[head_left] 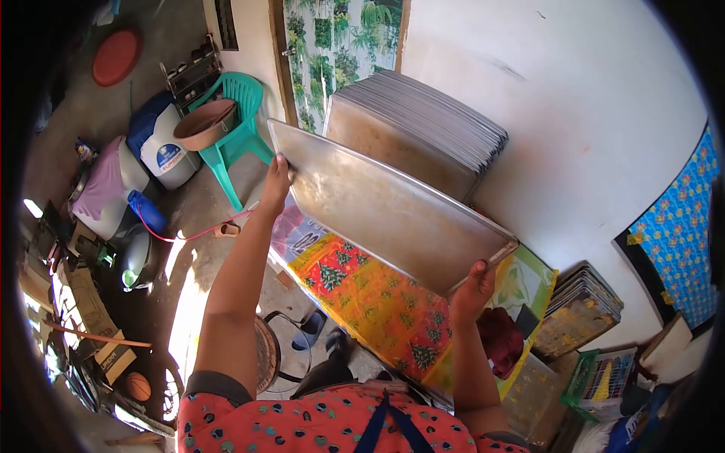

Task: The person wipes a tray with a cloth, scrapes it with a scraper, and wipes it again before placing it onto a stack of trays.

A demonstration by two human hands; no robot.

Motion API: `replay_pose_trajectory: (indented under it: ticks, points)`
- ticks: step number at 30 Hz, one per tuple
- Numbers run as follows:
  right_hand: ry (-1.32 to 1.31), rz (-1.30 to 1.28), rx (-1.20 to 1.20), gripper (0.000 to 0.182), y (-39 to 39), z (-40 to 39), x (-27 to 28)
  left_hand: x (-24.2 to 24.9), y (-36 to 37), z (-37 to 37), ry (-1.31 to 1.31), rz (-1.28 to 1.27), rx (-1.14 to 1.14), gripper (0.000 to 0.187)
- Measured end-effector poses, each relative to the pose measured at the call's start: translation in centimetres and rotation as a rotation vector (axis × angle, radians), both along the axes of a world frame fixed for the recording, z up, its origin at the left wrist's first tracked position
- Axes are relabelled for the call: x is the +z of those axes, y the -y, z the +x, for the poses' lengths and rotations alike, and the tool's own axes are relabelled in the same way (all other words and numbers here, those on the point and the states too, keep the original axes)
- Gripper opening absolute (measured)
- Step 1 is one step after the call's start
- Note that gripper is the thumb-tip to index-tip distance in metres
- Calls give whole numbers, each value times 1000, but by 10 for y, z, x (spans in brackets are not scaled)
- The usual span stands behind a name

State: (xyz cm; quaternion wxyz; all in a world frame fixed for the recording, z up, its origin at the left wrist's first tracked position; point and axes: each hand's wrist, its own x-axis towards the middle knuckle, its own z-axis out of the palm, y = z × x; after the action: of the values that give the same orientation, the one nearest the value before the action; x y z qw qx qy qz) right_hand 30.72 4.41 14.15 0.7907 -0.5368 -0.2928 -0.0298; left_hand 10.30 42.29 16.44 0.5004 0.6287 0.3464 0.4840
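Two hands grip one metal tray (393, 204) at opposite ends: the left hand (276, 180) clamped on its far end, the right hand (472, 291) closed around its near corner, so that it hangs tilted above the table (355, 294) with its patterned cloth, just in front of the tray stack (423, 128) leaning on the wall. The step in hand appears to be carrying a single tray at the stack; the next move calls for keeping both grips firm and the tray clear of the stack's edges.
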Motion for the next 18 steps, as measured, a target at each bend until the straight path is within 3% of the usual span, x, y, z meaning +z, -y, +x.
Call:
replay_pose_trajectory:
  ticks: [6,12,16,18]
  points:
    - [-76,4,-131,37,-83,18,-40,10,-73,63,42,-7,-48,57]
    - [105,-148,-393,46,-125,35,-79,-75,-147,104,-165,79,-93,65]
    - [37,-82,-394,48,-141,51,-102,-94,-114,117,-55,170,-226,84]
    - [-33,-148,-392,55,-146,53,-105,-147,-113,125,-200,164,-171,96]
